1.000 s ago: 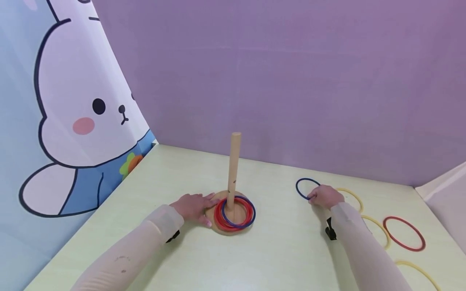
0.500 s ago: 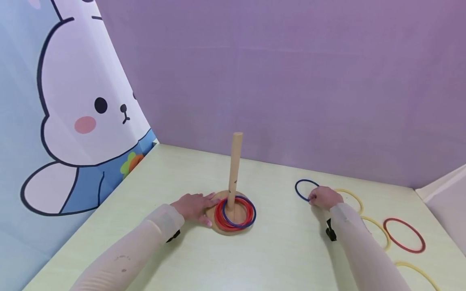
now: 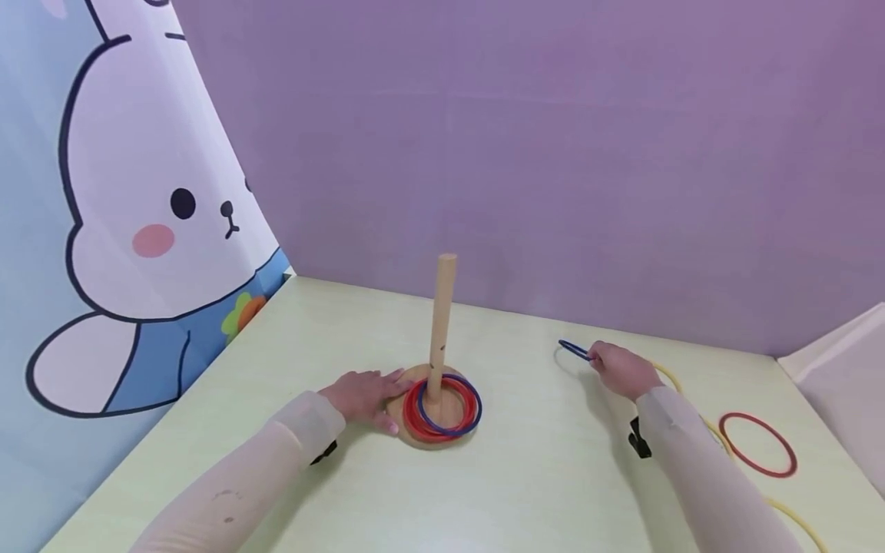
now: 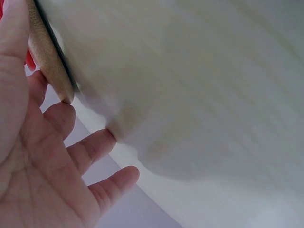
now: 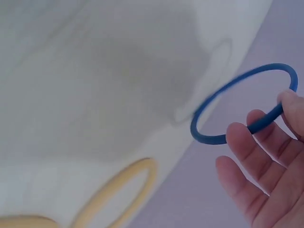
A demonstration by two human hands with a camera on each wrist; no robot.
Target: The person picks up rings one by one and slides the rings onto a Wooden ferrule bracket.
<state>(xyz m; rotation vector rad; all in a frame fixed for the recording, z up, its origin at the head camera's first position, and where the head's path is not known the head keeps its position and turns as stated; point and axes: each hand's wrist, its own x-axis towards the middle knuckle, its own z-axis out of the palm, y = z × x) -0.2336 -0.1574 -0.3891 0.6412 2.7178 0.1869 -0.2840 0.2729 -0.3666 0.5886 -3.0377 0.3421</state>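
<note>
A wooden peg (image 3: 443, 315) stands upright on a round wooden base (image 3: 423, 441). Several red rings (image 3: 412, 421) and one blue ring (image 3: 479, 415) lie around the foot of the peg. My left hand (image 3: 359, 395) rests on the base's left edge, its fingers spread; in the left wrist view the fingertips are at the wooden rim (image 4: 50, 57). My right hand (image 3: 624, 370) pinches a second blue ring (image 5: 209, 139) between thumb and fingers. That ring is raised off the table, nearly edge-on in the head view, and its shadow falls below it.
Yellow rings (image 5: 118, 190) lie on the table (image 3: 525, 461) under and beside the right forearm. A red ring (image 3: 780, 473) lies farther right. A purple backdrop (image 3: 553, 153) rises behind the table, and a cartoon curtain (image 3: 104, 230) hangs on the left.
My right hand has lifted the blue ring from the table and tilted it; before, the ring lay flat. My left hand has stayed on the base.
</note>
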